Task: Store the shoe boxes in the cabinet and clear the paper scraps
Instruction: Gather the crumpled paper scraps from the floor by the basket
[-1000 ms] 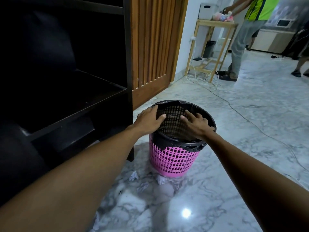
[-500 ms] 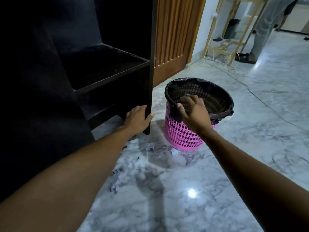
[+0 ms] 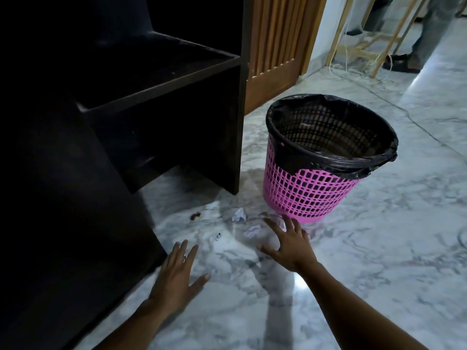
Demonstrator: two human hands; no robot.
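Nearest, the left hand [image 3: 177, 271] and right hand [image 3: 290, 245] hover with fingers spread, empty. Just beyond the right hand, small crumpled white paper scraps [image 3: 238, 215] lie on the grey marble floor [image 3: 379, 248]. They are likely light, soft and pinchable anywhere. Farther right stands a black-lined pink plastic mesh wastebasket [image 3: 308, 195].

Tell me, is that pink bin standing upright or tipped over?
Upright. The pink bin stands with its base on the marble floor, and its mouth, lined with a black bag, faces up.
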